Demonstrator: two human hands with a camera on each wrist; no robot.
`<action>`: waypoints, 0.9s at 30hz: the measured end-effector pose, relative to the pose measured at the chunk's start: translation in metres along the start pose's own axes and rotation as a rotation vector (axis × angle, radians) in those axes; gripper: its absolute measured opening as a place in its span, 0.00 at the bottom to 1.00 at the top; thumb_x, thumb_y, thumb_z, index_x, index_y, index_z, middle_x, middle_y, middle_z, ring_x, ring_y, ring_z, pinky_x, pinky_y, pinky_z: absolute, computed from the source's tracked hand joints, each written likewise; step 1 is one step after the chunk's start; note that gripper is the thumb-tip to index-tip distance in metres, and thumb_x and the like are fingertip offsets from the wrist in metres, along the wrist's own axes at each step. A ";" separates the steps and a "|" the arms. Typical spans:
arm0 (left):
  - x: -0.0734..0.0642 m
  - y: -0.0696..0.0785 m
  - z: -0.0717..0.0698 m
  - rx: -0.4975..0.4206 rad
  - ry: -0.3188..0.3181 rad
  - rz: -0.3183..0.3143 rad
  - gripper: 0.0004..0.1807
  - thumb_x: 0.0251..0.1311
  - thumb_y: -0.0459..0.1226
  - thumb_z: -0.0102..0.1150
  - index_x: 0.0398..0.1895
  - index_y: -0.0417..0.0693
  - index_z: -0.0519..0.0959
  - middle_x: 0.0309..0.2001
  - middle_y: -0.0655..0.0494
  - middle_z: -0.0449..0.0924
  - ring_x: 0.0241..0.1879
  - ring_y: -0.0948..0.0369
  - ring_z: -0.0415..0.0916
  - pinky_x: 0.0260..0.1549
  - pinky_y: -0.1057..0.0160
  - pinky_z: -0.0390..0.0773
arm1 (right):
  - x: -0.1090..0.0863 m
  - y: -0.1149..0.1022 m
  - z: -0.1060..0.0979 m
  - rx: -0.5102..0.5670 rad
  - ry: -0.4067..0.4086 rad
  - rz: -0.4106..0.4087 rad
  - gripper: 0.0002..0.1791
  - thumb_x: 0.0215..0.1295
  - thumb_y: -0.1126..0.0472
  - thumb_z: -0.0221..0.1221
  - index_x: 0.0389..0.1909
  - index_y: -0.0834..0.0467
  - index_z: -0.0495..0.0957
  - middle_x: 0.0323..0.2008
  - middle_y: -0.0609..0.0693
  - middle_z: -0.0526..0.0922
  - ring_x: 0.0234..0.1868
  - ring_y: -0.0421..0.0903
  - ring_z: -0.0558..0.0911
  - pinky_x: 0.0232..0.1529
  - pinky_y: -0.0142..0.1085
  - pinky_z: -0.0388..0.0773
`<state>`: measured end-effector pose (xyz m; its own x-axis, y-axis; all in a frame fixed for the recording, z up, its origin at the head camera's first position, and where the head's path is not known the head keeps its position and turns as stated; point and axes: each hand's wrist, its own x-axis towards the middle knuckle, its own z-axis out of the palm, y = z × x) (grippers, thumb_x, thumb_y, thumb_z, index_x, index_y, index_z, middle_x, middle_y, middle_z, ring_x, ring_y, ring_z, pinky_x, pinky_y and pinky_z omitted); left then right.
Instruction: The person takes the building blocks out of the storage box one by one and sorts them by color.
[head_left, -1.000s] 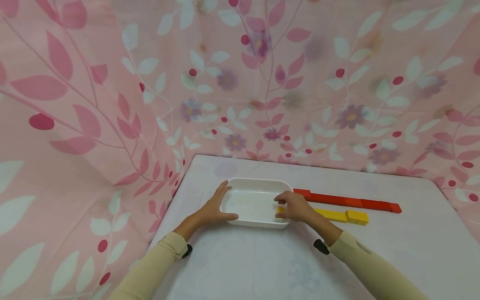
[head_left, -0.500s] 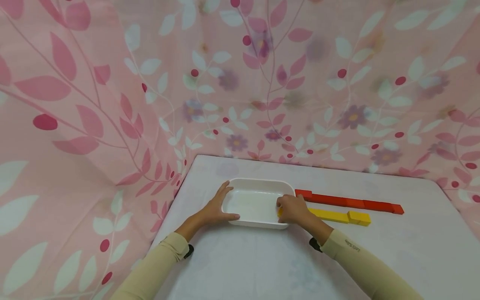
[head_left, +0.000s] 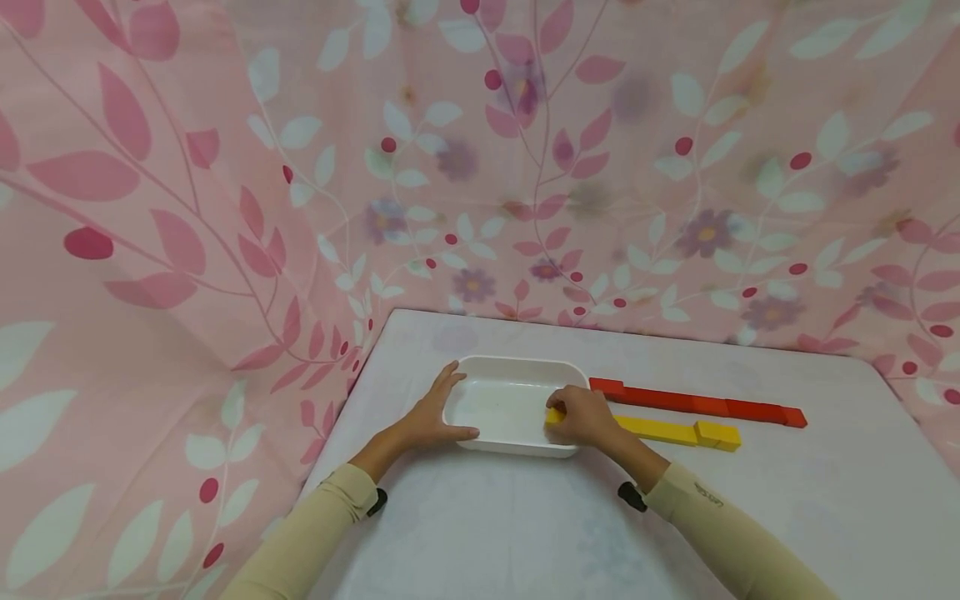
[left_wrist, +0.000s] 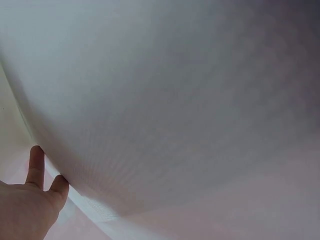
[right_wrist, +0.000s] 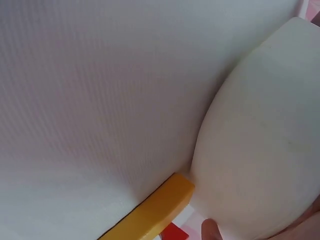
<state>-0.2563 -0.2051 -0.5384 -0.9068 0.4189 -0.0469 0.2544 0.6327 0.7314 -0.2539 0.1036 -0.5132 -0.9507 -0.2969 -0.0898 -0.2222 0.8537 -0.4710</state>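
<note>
A white rectangular tray (head_left: 498,408) stands on the table. My left hand (head_left: 426,419) is spread along its left end, thumb at the front rim and fingertips at the back corner. In the left wrist view, fingertips of the left hand (left_wrist: 30,205) touch the edge of a pale surface. Over the tray's right end, my right hand (head_left: 587,418) pinches a yellow block (head_left: 553,416); the hand hides part of it. A row of yellow blocks (head_left: 658,430) lies right of the tray. The right wrist view shows the tray's outer wall (right_wrist: 260,130) beside a yellow block (right_wrist: 155,210).
Behind the yellow row runs a longer row of red blocks (head_left: 697,405), its left end close to the tray's right rim. A white cloth covers the table (head_left: 510,525). Pink floral curtains (head_left: 540,167) hang behind and at the left.
The right hand's fingers, loosely parted over the tray's right end before, have closed on the yellow block and shifted slightly left with it. The left hand and tray stay put.
</note>
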 end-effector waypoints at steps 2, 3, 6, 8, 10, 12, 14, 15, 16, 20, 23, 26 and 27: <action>0.000 -0.001 0.001 0.002 0.000 0.002 0.60 0.43 0.60 0.74 0.77 0.51 0.53 0.81 0.61 0.34 0.78 0.51 0.46 0.71 0.38 0.56 | -0.002 0.001 0.000 0.018 0.019 -0.012 0.23 0.43 0.55 0.76 0.45 0.52 0.87 0.37 0.44 0.86 0.37 0.43 0.77 0.52 0.48 0.75; 0.000 -0.001 0.001 0.000 -0.001 0.004 0.60 0.43 0.60 0.74 0.77 0.51 0.53 0.81 0.61 0.34 0.78 0.51 0.46 0.71 0.38 0.56 | -0.002 0.002 0.000 0.029 0.029 -0.016 0.23 0.44 0.55 0.76 0.45 0.52 0.87 0.37 0.45 0.86 0.37 0.43 0.77 0.52 0.48 0.76; 0.000 -0.001 0.002 -0.005 -0.001 0.006 0.60 0.43 0.60 0.75 0.77 0.51 0.53 0.81 0.60 0.34 0.77 0.50 0.46 0.71 0.37 0.56 | -0.005 0.002 -0.002 0.074 0.051 -0.020 0.22 0.46 0.55 0.75 0.46 0.52 0.86 0.37 0.45 0.85 0.36 0.42 0.77 0.50 0.45 0.79; 0.000 -0.001 0.003 -0.005 0.000 0.008 0.60 0.43 0.59 0.75 0.77 0.51 0.53 0.81 0.60 0.34 0.77 0.50 0.47 0.71 0.37 0.56 | -0.008 0.002 -0.003 0.118 0.065 -0.024 0.22 0.47 0.56 0.75 0.47 0.54 0.86 0.37 0.46 0.85 0.36 0.43 0.77 0.48 0.43 0.80; 0.000 -0.002 0.003 -0.001 0.001 0.007 0.60 0.43 0.59 0.75 0.77 0.51 0.53 0.81 0.60 0.34 0.77 0.51 0.47 0.71 0.37 0.56 | -0.011 0.003 -0.003 0.162 0.078 -0.037 0.22 0.49 0.56 0.75 0.48 0.55 0.86 0.38 0.46 0.85 0.36 0.43 0.78 0.47 0.39 0.83; -0.001 -0.002 0.003 0.001 0.002 0.004 0.60 0.43 0.59 0.75 0.77 0.50 0.52 0.81 0.61 0.34 0.77 0.51 0.47 0.71 0.37 0.56 | -0.013 0.005 -0.004 0.200 0.098 -0.056 0.22 0.50 0.57 0.74 0.49 0.56 0.85 0.39 0.46 0.85 0.37 0.43 0.79 0.45 0.37 0.84; -0.001 -0.003 0.003 -0.002 0.003 0.005 0.60 0.43 0.59 0.75 0.77 0.50 0.52 0.81 0.60 0.34 0.77 0.51 0.47 0.71 0.37 0.56 | -0.016 0.006 -0.005 0.230 0.122 -0.082 0.23 0.52 0.57 0.74 0.50 0.57 0.85 0.40 0.47 0.85 0.39 0.43 0.81 0.46 0.38 0.85; -0.001 -0.002 0.003 -0.005 0.002 0.003 0.61 0.43 0.59 0.75 0.77 0.50 0.52 0.81 0.61 0.34 0.77 0.51 0.47 0.71 0.37 0.56 | -0.017 0.007 -0.006 0.235 0.139 -0.096 0.23 0.52 0.58 0.74 0.50 0.58 0.84 0.41 0.47 0.86 0.40 0.44 0.82 0.47 0.38 0.85; -0.001 -0.002 0.003 -0.003 0.000 0.002 0.61 0.43 0.59 0.75 0.77 0.50 0.52 0.80 0.61 0.34 0.77 0.51 0.47 0.71 0.37 0.56 | -0.018 0.008 -0.007 0.240 0.159 -0.104 0.23 0.53 0.58 0.74 0.51 0.58 0.84 0.42 0.48 0.86 0.41 0.44 0.83 0.47 0.39 0.85; -0.001 -0.001 0.003 -0.001 -0.006 0.007 0.61 0.43 0.60 0.74 0.77 0.51 0.51 0.80 0.61 0.33 0.77 0.51 0.47 0.71 0.38 0.57 | -0.022 0.012 -0.013 0.239 0.226 -0.093 0.25 0.53 0.58 0.74 0.53 0.59 0.83 0.43 0.49 0.86 0.42 0.46 0.83 0.48 0.42 0.85; -0.001 -0.001 0.002 0.002 -0.004 0.014 0.60 0.44 0.59 0.74 0.77 0.52 0.51 0.81 0.60 0.34 0.77 0.51 0.46 0.71 0.39 0.57 | -0.025 0.015 -0.018 0.248 0.255 -0.088 0.24 0.54 0.59 0.73 0.53 0.59 0.82 0.42 0.50 0.85 0.40 0.46 0.82 0.47 0.42 0.85; -0.001 -0.001 0.000 0.006 0.007 0.021 0.60 0.45 0.58 0.75 0.77 0.51 0.52 0.81 0.59 0.34 0.78 0.50 0.45 0.71 0.39 0.57 | -0.025 0.018 -0.022 0.285 0.284 -0.125 0.23 0.54 0.59 0.73 0.52 0.60 0.82 0.41 0.51 0.84 0.40 0.48 0.80 0.46 0.43 0.85; -0.001 -0.001 -0.001 0.011 0.008 0.019 0.59 0.45 0.58 0.75 0.77 0.52 0.52 0.81 0.59 0.34 0.78 0.50 0.45 0.71 0.39 0.57 | -0.026 0.020 -0.023 0.296 0.292 -0.142 0.23 0.55 0.59 0.73 0.52 0.60 0.83 0.41 0.51 0.84 0.40 0.49 0.80 0.46 0.43 0.85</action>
<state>-0.2558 -0.2065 -0.5387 -0.9042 0.4262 -0.0277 0.2754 0.6313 0.7250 -0.2390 0.1380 -0.4996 -0.9459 -0.2330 0.2258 -0.3240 0.6408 -0.6960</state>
